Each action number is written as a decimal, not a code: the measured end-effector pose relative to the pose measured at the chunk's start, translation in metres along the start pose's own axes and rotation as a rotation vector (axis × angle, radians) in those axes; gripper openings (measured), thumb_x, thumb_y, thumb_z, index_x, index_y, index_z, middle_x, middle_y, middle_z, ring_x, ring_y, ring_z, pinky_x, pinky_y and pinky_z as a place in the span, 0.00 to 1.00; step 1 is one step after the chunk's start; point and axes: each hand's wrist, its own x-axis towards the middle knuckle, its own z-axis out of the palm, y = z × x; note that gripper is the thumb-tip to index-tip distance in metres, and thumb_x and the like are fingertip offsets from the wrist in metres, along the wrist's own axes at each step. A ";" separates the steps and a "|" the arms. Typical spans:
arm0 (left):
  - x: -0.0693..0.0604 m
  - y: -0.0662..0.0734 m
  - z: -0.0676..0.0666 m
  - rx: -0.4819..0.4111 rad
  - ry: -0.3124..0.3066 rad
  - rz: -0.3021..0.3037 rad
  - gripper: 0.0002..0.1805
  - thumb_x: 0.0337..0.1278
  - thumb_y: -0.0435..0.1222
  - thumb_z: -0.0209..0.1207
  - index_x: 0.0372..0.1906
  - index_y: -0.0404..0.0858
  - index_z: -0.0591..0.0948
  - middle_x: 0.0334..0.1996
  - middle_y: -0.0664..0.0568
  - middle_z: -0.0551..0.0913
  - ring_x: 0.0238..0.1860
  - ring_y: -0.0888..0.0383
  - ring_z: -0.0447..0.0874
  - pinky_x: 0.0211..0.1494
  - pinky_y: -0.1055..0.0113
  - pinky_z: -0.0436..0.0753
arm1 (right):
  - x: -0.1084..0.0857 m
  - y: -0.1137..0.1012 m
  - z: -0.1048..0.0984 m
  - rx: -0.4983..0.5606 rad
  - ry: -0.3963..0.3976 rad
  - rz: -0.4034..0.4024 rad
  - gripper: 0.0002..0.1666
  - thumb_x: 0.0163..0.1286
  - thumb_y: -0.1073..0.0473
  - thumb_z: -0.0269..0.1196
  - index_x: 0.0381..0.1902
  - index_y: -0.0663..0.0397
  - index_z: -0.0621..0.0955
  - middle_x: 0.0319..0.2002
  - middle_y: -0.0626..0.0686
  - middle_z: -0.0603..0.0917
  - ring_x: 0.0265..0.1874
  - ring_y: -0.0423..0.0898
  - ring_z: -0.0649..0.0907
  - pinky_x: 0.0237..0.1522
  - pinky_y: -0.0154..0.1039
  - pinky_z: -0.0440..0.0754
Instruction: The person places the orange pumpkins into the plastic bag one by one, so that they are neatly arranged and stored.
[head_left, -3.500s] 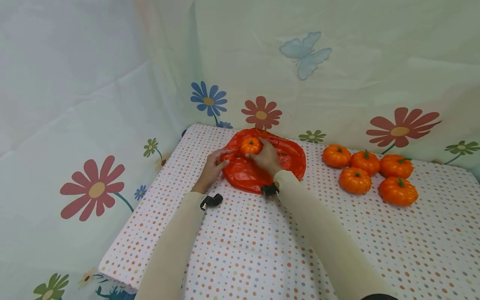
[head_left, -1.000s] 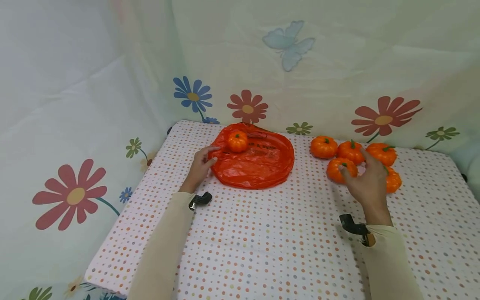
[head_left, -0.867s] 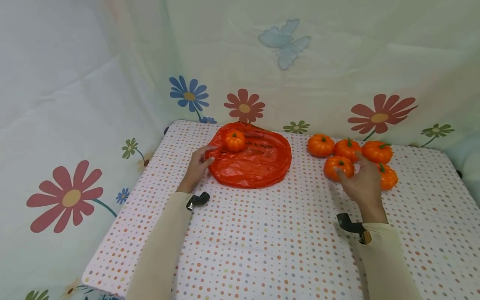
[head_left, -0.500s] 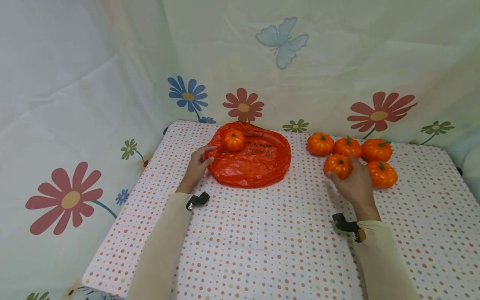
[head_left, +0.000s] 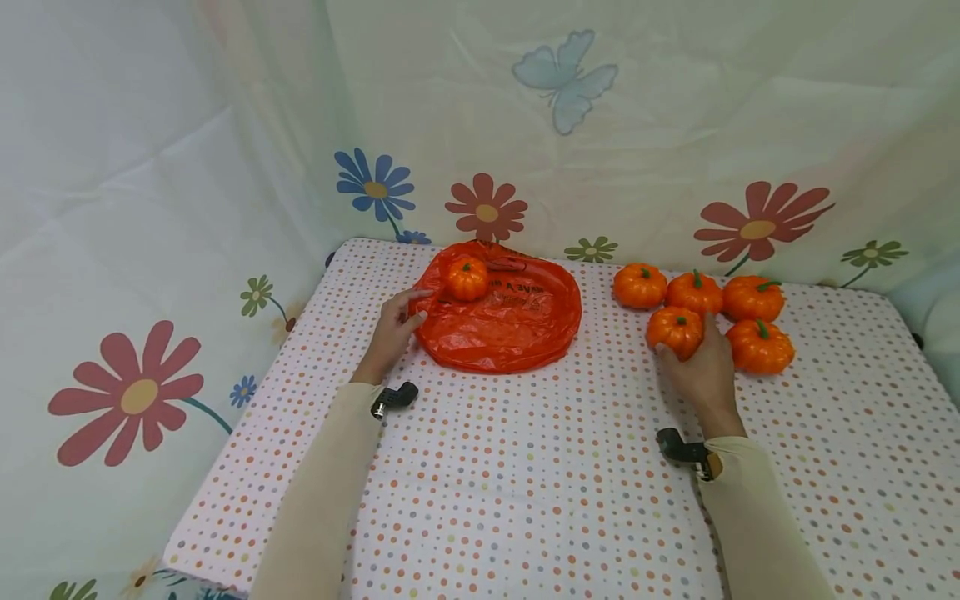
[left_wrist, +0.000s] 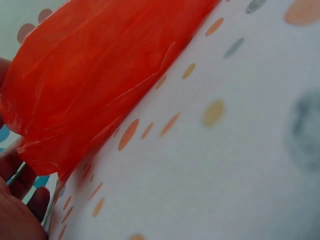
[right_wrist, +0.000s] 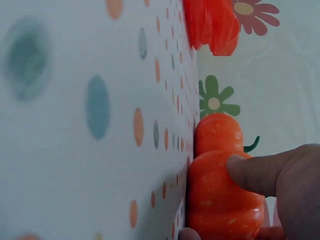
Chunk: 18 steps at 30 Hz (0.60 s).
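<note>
In the head view, my right hand (head_left: pixel 701 375) grips a small orange pumpkin (head_left: pixel 676 329) with a green stem. The thumb lies on its near left side and the fingers are on its right side. The right wrist view shows the thumb (right_wrist: pixel 260 172) against the same pumpkin (right_wrist: pixel 220 195), which sits on the table. My left hand (head_left: pixel 390 333) holds the left edge of a red plastic bag (head_left: pixel 510 337), its index finger over the rim. Some left fingers are hidden by the bag (left_wrist: pixel 100 70) in the left wrist view. Another pumpkin (head_left: pixel 467 278) sits on or inside the bag.
Close behind and beside the gripped pumpkin stand several more: one at the back left (head_left: pixel 640 286), one at the back middle (head_left: pixel 693 293), and others to the right (head_left: pixel 760 347). A flower-printed sheet (head_left: pixel 645 200) hangs behind the dotted tablecloth (head_left: pixel 480 500).
My right hand has left the pumpkin at the bag, moved right, and closed round the front-left pumpkin of the group. The left hand stays at the bag's edge. The head view has shifted slightly.
</note>
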 end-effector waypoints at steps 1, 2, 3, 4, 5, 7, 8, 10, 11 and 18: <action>0.000 0.000 0.000 -0.001 0.000 0.001 0.20 0.66 0.26 0.53 0.62 0.27 0.74 0.67 0.35 0.71 0.72 0.41 0.62 0.75 0.44 0.58 | 0.000 0.001 0.001 0.005 0.000 0.001 0.54 0.71 0.49 0.57 0.78 0.59 0.39 0.76 0.73 0.47 0.73 0.71 0.55 0.72 0.66 0.53; 0.000 0.001 0.000 0.002 0.001 0.003 0.20 0.66 0.26 0.53 0.62 0.27 0.74 0.67 0.35 0.71 0.72 0.41 0.62 0.75 0.44 0.58 | 0.001 0.001 0.001 0.008 0.001 -0.001 0.53 0.71 0.49 0.57 0.78 0.60 0.39 0.75 0.73 0.48 0.73 0.71 0.55 0.72 0.66 0.53; -0.001 0.001 -0.001 -0.002 0.001 0.002 0.20 0.66 0.26 0.53 0.62 0.27 0.74 0.67 0.35 0.71 0.72 0.41 0.62 0.75 0.44 0.58 | 0.001 0.002 0.002 0.012 0.001 0.000 0.53 0.71 0.49 0.57 0.78 0.60 0.40 0.76 0.73 0.48 0.73 0.71 0.55 0.72 0.66 0.53; 0.000 0.001 -0.001 -0.001 0.001 0.002 0.20 0.66 0.26 0.53 0.62 0.26 0.74 0.67 0.35 0.71 0.72 0.41 0.62 0.75 0.44 0.58 | 0.001 0.002 0.002 0.018 0.003 0.002 0.52 0.71 0.49 0.57 0.78 0.60 0.40 0.76 0.72 0.48 0.73 0.71 0.55 0.72 0.66 0.53; 0.000 0.002 -0.001 -0.003 0.000 0.003 0.20 0.66 0.26 0.52 0.62 0.26 0.74 0.67 0.34 0.71 0.72 0.41 0.62 0.75 0.44 0.58 | 0.001 0.002 0.003 0.022 0.005 0.003 0.52 0.71 0.49 0.57 0.78 0.60 0.41 0.76 0.72 0.48 0.73 0.71 0.55 0.72 0.66 0.53; 0.000 0.002 -0.001 -0.001 0.002 0.003 0.20 0.66 0.26 0.52 0.62 0.26 0.74 0.67 0.34 0.71 0.72 0.40 0.62 0.75 0.44 0.58 | 0.001 0.003 0.003 0.028 0.007 0.004 0.52 0.71 0.48 0.57 0.79 0.60 0.41 0.76 0.71 0.48 0.73 0.70 0.55 0.72 0.66 0.53; 0.000 0.002 -0.001 -0.003 0.003 0.001 0.20 0.66 0.26 0.53 0.62 0.26 0.74 0.67 0.34 0.71 0.72 0.41 0.62 0.75 0.44 0.58 | 0.001 0.003 0.003 0.030 0.009 0.003 0.52 0.72 0.48 0.57 0.79 0.60 0.42 0.76 0.71 0.48 0.74 0.70 0.55 0.72 0.66 0.53; 0.000 0.002 -0.001 -0.006 0.004 -0.001 0.20 0.66 0.26 0.53 0.62 0.26 0.74 0.67 0.34 0.71 0.72 0.41 0.61 0.75 0.44 0.57 | 0.001 0.002 0.004 0.033 0.011 0.003 0.51 0.72 0.48 0.57 0.79 0.59 0.42 0.77 0.70 0.48 0.74 0.70 0.54 0.72 0.66 0.53; -0.001 0.002 -0.001 -0.006 0.003 -0.003 0.20 0.66 0.26 0.52 0.62 0.26 0.74 0.67 0.34 0.71 0.72 0.41 0.61 0.75 0.43 0.57 | 0.001 0.002 0.004 0.034 0.011 0.005 0.51 0.72 0.47 0.57 0.79 0.59 0.42 0.77 0.70 0.48 0.74 0.70 0.54 0.72 0.66 0.52; -0.001 0.003 0.000 -0.015 0.003 -0.009 0.20 0.66 0.26 0.52 0.62 0.26 0.74 0.67 0.33 0.70 0.72 0.40 0.61 0.75 0.43 0.57 | 0.001 0.003 0.003 0.039 0.004 0.036 0.52 0.71 0.46 0.56 0.79 0.58 0.42 0.77 0.69 0.47 0.74 0.70 0.54 0.72 0.66 0.53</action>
